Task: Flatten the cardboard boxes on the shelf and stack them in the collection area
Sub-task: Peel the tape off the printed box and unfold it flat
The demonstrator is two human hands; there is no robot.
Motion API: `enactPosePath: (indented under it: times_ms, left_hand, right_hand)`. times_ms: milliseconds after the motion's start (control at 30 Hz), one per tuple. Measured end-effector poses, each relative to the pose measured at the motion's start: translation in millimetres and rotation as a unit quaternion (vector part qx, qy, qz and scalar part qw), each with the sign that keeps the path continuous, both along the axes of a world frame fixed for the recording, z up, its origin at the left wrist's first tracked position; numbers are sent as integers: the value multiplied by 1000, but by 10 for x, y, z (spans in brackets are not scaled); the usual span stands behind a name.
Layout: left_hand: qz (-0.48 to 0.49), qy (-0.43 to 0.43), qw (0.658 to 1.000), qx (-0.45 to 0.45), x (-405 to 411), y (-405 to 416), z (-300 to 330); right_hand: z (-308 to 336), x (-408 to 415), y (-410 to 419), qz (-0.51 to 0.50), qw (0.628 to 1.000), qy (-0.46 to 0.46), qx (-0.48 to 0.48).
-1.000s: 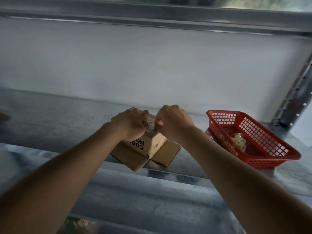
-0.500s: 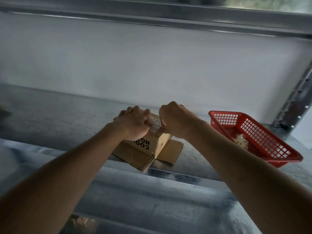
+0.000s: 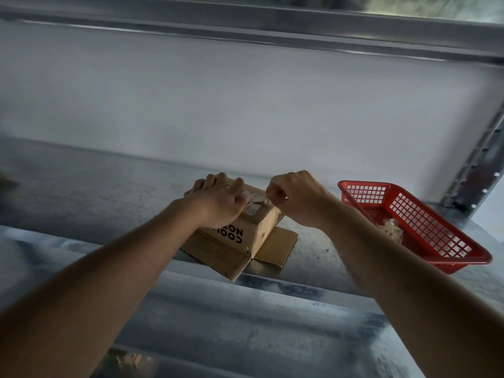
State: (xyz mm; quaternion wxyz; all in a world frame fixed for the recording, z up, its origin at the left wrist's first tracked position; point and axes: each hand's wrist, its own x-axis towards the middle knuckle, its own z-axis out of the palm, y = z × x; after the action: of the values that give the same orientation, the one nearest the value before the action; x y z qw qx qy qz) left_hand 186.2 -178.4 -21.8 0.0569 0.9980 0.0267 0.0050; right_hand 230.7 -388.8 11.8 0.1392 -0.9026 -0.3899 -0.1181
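The left hand (image 3: 218, 203) lies curled over the top of the cardboard box (image 3: 245, 230), fingers wrapped over its far edge and holding it down. The right hand (image 3: 297, 199) is closed in a pinch just beside the box's top right edge, thumb and fingertips nipping what looks like a strip of clear tape (image 3: 263, 199) lifted off the sealed seam; the strip itself is thin and hard to make out. The box sits near the front lip of the metal shelf (image 3: 95, 186), printed side toward the person with the lettering upside down, and its bottom flaps are splayed flat on the shelf in front of and to the right of it. To the right of the box, well apart, stands a red basket (image 3: 425, 249) with a small pale clump inside.

To do this step well, the left hand should likely keep firm downward pressure so the light box does not slide, while the right pulls the tape low and along the seam, not straight up, so it comes off in one piece.

Compared with half a second ago, the right hand has drawn away from the left to the right, opening a gap between them where they were nearly touching.
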Motion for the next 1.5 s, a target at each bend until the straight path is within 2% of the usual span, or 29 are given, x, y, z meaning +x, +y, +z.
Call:
enactPosePath:
  times_ms: [100,200,400,600,767,867,1033,1267,1400,1500]
  left_hand:
    - [-6,-8,1000,-1,20,23,-18]
    - [-11,-12,1000,-17,18,44,-17]
    - [-12,6,999,-33,-33,40,4]
    - [-9,-6,999,-39,-48,24,8]
    - [-13,0,1000,-23,8,66,-18]
    - [-27,-16,999,-21,10,80,-29]
    - [-33,-24,999,-23,31,112,-36]
    - [-54,-34,998,-20,15,122,-47]
    - [-74,-32,996,22,12,152,-77]
    - [-84,-43,995,30,47,211,-83]
  right_hand:
    - [-17,-3,-89,15,999,45,24]
    - [-24,-26,-90,15,999,33,4]
    - [-11,-156,-46,-1,998,-52,-28]
    - [7,-253,27,17,978,-149,-148]
    - [-27,-331,89,56,968,-189,-157]
    - [-10,-322,78,54,976,-175,-121]
    - [4,-239,52,-9,994,-104,-18]
    - [-35,-137,243,-58,995,-85,-3]
    - [-41,-51,354,-99,992,-81,15]
    - [-94,9,397,-119,991,-40,55]
